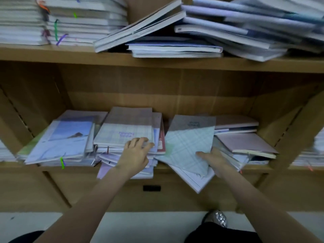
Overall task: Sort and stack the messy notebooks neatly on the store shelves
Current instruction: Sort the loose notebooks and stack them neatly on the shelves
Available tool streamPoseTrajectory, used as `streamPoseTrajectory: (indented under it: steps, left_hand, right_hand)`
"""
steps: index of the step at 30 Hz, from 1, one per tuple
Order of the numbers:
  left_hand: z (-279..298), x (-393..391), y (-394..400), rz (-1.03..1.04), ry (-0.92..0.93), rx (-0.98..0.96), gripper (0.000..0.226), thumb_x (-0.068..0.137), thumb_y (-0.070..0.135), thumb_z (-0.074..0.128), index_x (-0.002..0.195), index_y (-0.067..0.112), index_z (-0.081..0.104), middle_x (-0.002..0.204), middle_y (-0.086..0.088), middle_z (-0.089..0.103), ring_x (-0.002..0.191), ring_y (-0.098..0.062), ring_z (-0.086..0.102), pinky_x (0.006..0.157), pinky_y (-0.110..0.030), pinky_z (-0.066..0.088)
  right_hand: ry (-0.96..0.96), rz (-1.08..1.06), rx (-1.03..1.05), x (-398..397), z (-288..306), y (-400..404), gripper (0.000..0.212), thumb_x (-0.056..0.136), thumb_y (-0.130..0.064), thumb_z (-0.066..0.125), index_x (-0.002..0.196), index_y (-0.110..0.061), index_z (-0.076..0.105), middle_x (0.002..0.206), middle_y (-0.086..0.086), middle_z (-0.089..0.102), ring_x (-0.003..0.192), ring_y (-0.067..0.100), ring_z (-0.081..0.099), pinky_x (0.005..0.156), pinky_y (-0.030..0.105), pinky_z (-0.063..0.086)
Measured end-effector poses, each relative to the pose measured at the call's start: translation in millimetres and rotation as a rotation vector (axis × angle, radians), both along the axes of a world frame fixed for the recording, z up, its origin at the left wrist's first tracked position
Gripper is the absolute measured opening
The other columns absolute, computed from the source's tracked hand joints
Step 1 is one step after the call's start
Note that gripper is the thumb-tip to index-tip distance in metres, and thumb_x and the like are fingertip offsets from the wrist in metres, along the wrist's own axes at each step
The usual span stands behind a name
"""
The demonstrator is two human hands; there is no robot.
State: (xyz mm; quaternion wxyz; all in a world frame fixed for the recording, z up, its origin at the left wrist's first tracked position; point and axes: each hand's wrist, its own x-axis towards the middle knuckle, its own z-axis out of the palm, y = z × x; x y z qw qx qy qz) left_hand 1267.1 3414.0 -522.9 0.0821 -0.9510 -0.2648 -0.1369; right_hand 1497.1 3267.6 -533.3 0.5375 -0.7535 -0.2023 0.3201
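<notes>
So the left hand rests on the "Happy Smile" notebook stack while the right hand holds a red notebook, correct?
Not quite. The head view shows the right hand holding a pale green checked notebook, not a red one. The left hand does rest on the "Happy Smile" notebook stack.

The checked notebook (125,132) on the middle pile reads "Happy Smile" in purple letters. Dark print on the grey-topped notebook (192,123) beside it is too blurred to read.
</notes>
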Motion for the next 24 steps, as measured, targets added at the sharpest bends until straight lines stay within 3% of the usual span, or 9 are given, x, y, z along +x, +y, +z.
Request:
streamPoseTrajectory:
  steps: [3, 7, 10, 12, 15, 17, 20, 22, 24]
  left_hand:
    - [-3, 3, 1, 0.019, 0.002, 0.038, 0.063, 0.039, 0.016, 0.086, 0.099, 0.021, 0.067, 0.098, -0.007, 0.065, 0.08, -0.029, 0.065, 0.063, -0.04, 0.053]
    - [-6, 0, 11, 0.031, -0.061, 0.042, 0.091, 0.039, 0.018, 0.088, 0.121, 0.02, 0.05, 0.098, -0.004, 0.065, 0.079, -0.026, 0.065, 0.06, -0.036, 0.053]
    - [2, -8, 24, 0.125, -0.052, -0.031, 0.096, 0.057, 0.03, 0.087, 0.139, 0.014, 0.039, 0.122, -0.01, 0.06, 0.106, -0.033, 0.059, 0.078, -0.044, 0.051]
    - [5, -6, 24, 0.166, -0.131, -0.237, 0.086, 0.083, 0.037, 0.067, 0.149, 0.018, 0.015, 0.143, -0.008, 0.041, 0.131, -0.029, 0.038, 0.101, -0.042, 0.036]
    - [30, 9, 8, 0.161, -0.588, -0.806, 0.074, 0.093, 0.034, 0.055, 0.15, 0.02, 0.01, 0.149, -0.006, 0.034, 0.135, -0.022, 0.035, 0.103, -0.035, 0.034]
    - [47, 14, 6, 0.218, -0.847, -1.035, 0.061, 0.097, 0.033, 0.046, 0.149, 0.023, 0.015, 0.148, -0.004, 0.034, 0.132, -0.022, 0.039, 0.103, -0.035, 0.034]
    - [58, 0, 9, 0.294, -1.144, -1.42, 0.042, 0.102, 0.029, 0.036, 0.143, 0.02, 0.029, 0.134, -0.007, 0.046, 0.108, -0.023, 0.056, 0.096, -0.037, 0.042]
    - [58, -16, 14, 0.313, -1.209, -1.509, 0.034, 0.102, 0.019, 0.036, 0.135, 0.012, 0.037, 0.121, -0.012, 0.051, 0.095, -0.023, 0.059, 0.087, -0.035, 0.046]
    - [50, -24, 25, 0.384, -1.183, -1.514, 0.048, 0.099, 0.009, 0.04, 0.144, 0.007, 0.024, 0.131, -0.017, 0.047, 0.104, -0.029, 0.058, 0.093, -0.036, 0.045]
  right_hand:
    - [-0.145, -0.087, 0.044, -7, -1, 13, 0.038, 0.091, -0.003, 0.057, 0.128, -0.004, 0.048, 0.121, 0.01, 0.059, 0.112, 0.031, 0.055, 0.094, 0.043, 0.047]
    - [-0.269, -0.03, 0.092, 15, 37, 6, 0.033, 0.093, -0.002, 0.052, 0.124, -0.014, 0.05, 0.123, 0.013, 0.06, 0.105, 0.031, 0.06, 0.091, 0.046, 0.05]
    - [-0.74, 0.106, -0.08, 30, 86, -6, 0.045, 0.093, -0.009, 0.054, 0.137, -0.014, 0.043, 0.117, 0.01, 0.061, 0.101, 0.031, 0.06, 0.077, 0.036, 0.048]
    - [-1.093, 0.114, -0.246, 23, 116, -8, 0.048, 0.094, -0.017, 0.054, 0.14, -0.018, 0.039, 0.105, 0.014, 0.064, 0.09, 0.035, 0.061, 0.07, 0.038, 0.047]
    - [-1.39, 0.044, -0.302, -23, 128, 8, 0.052, 0.094, -0.019, 0.049, 0.143, -0.026, 0.035, 0.094, 0.012, 0.057, 0.084, 0.037, 0.06, 0.067, 0.037, 0.045]
    - [-1.348, 0.199, -0.224, -60, 116, 31, 0.052, 0.093, -0.017, 0.048, 0.142, -0.029, 0.037, 0.1, 0.009, 0.051, 0.089, 0.035, 0.058, 0.073, 0.037, 0.046]
    - [-0.803, 0.701, -0.099, -92, 83, 70, 0.035, 0.096, -0.022, 0.052, 0.13, -0.015, 0.054, 0.113, 0.009, 0.062, 0.103, 0.022, 0.058, 0.09, 0.035, 0.047]
    - [-0.602, 0.763, -0.064, -93, 66, 78, 0.029, 0.097, -0.023, 0.052, 0.12, -0.009, 0.062, 0.116, 0.005, 0.063, 0.106, 0.013, 0.057, 0.09, 0.023, 0.043]
    - [-0.614, 0.735, -0.104, -80, 53, 74, 0.034, 0.096, -0.025, 0.053, 0.127, -0.011, 0.056, 0.133, 0.002, 0.055, 0.121, 0.014, 0.05, 0.092, 0.017, 0.035]
